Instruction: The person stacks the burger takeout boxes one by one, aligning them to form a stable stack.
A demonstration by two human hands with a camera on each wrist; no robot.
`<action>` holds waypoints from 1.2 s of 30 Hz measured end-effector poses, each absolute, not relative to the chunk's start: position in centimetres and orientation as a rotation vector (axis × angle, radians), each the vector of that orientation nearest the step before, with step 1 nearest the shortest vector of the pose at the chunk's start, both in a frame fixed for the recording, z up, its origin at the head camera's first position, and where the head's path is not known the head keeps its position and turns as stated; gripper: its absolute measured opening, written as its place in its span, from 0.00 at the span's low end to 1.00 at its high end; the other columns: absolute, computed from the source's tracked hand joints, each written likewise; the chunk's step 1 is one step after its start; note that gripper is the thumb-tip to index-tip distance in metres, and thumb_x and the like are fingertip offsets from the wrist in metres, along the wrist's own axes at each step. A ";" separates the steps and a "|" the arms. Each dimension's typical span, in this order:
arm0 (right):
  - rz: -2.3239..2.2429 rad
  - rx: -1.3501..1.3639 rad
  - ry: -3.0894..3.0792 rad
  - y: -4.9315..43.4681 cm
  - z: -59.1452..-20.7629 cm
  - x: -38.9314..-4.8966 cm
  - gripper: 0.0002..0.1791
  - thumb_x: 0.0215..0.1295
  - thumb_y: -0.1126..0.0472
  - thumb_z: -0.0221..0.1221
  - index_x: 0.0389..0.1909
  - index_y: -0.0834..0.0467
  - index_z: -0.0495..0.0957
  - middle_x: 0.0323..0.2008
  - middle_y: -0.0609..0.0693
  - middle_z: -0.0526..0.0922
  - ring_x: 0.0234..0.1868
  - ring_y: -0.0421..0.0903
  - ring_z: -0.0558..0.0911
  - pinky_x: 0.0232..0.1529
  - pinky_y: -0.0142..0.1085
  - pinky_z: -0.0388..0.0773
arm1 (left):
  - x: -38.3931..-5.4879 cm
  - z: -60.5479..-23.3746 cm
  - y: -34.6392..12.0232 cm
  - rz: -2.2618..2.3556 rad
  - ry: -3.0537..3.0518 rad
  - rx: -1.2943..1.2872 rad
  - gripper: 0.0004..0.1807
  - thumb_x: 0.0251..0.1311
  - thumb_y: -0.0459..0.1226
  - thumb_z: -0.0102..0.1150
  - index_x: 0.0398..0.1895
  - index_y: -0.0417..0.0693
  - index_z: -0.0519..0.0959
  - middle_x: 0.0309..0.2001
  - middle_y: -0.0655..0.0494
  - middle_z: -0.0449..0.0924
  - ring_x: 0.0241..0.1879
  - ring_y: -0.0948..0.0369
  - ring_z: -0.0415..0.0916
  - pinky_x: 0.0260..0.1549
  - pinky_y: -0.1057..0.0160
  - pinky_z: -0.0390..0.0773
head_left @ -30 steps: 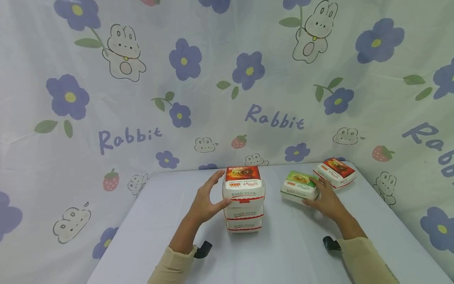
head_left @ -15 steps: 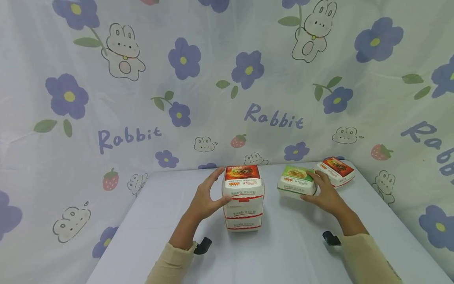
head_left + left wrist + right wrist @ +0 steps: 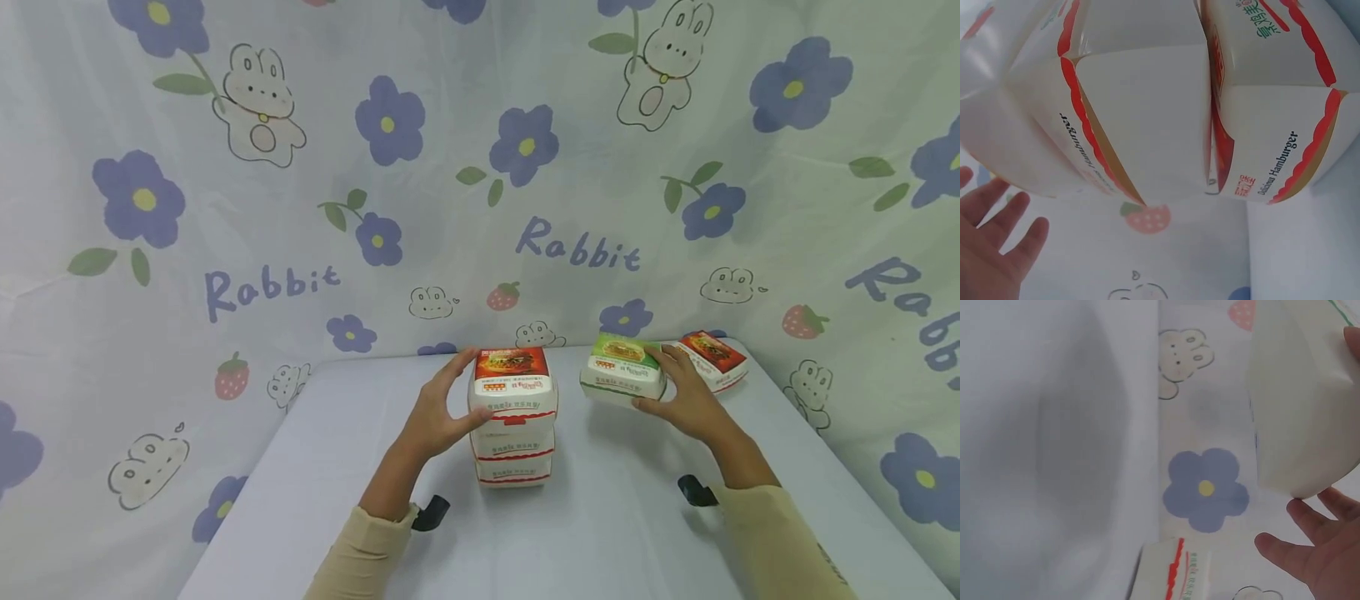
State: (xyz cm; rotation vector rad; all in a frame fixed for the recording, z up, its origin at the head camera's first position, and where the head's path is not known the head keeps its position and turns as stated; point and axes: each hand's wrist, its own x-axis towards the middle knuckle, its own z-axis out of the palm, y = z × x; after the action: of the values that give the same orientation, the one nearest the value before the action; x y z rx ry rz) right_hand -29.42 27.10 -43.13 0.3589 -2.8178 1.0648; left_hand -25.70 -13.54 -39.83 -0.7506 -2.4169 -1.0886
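Observation:
A stack of three white-and-red burger boxes (image 3: pixel 513 454) stands on the table, each upright on the one below. My left hand (image 3: pixel 433 417) holds the left side of the top burger box (image 3: pixel 513 387), thumb at the front corner and forefinger at the back; in the left wrist view its other fingers (image 3: pixel 1032 244) spread apart beside the stack. Right of the stack, my right hand (image 3: pixel 693 400) grips a green-topped burger box (image 3: pixel 622 375) by its right side, between thumb and fingers, raised above the table and slightly tilted.
Another red-topped burger box (image 3: pixel 716 358) lies at the table's back right corner, partly behind my right hand. A white cloth covers the table (image 3: pixel 592 533). A curtain (image 3: pixel 450 200) with rabbits and flowers hangs right behind the back edge.
My right hand has lifted the green-topped burger box off the table and brought it slightly left, towards the stack. My left hand has stayed at the top burger box.

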 end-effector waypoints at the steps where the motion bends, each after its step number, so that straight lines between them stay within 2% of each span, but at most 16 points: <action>1: 1.065 0.362 -2.814 27.0 -42.8 -29.3 0.56 0.52 0.40 0.70 0.77 0.49 0.49 0.74 0.62 0.45 0.70 0.71 0.51 0.57 0.72 0.56 | -25.7 -39.9 -13.5 -1.090 -2.417 -0.753 0.47 0.54 0.59 0.64 0.75 0.59 0.58 0.72 0.63 0.59 0.67 0.53 0.63 0.58 0.38 0.66; 10: 1.126 0.414 -2.742 25.4 -39.8 -29.7 0.55 0.52 0.41 0.70 0.77 0.46 0.50 0.75 0.59 0.44 0.71 0.70 0.49 0.57 0.74 0.54 | -25.6 -40.0 -13.7 -1.110 -2.398 -0.753 0.46 0.54 0.58 0.65 0.75 0.65 0.56 0.72 0.57 0.61 0.67 0.54 0.62 0.59 0.39 0.66; 14: 1.115 0.408 -2.734 25.1 -38.9 -30.0 0.55 0.52 0.40 0.70 0.77 0.45 0.50 0.76 0.58 0.44 0.71 0.70 0.49 0.56 0.74 0.55 | -25.6 -40.1 -13.7 -1.099 -2.391 -0.767 0.46 0.54 0.58 0.64 0.75 0.64 0.56 0.72 0.56 0.61 0.67 0.53 0.63 0.59 0.40 0.67; 19: 1.093 0.440 -2.741 25.0 -37.4 -30.3 0.55 0.52 0.37 0.68 0.77 0.43 0.49 0.76 0.58 0.43 0.70 0.71 0.51 0.56 0.74 0.56 | -25.6 -40.0 -13.7 -1.101 -2.388 -0.760 0.46 0.54 0.57 0.64 0.75 0.62 0.57 0.72 0.61 0.60 0.67 0.53 0.63 0.59 0.40 0.66; 27: 1.114 0.514 -2.706 24.7 -35.6 -30.4 0.54 0.53 0.39 0.69 0.77 0.43 0.50 0.76 0.56 0.44 0.69 0.69 0.55 0.56 0.72 0.59 | -25.6 -39.8 -13.5 -1.088 -2.399 -0.743 0.46 0.54 0.58 0.64 0.75 0.58 0.58 0.72 0.64 0.60 0.66 0.52 0.64 0.58 0.38 0.67; 36: 1.165 0.590 -2.654 22.7 -33.4 -30.4 0.53 0.50 0.43 0.72 0.76 0.39 0.53 0.76 0.50 0.47 0.72 0.64 0.53 0.57 0.72 0.58 | -25.6 -39.4 -13.4 -1.099 -2.369 -0.765 0.45 0.55 0.61 0.60 0.75 0.60 0.57 0.71 0.58 0.62 0.65 0.50 0.65 0.58 0.37 0.66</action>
State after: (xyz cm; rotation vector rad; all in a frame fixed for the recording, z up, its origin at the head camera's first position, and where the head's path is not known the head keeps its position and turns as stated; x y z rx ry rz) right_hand -30.37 22.71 -33.44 0.5903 -2.6545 1.1648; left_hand -25.62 -13.44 -39.37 -0.7646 -2.3692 -1.0990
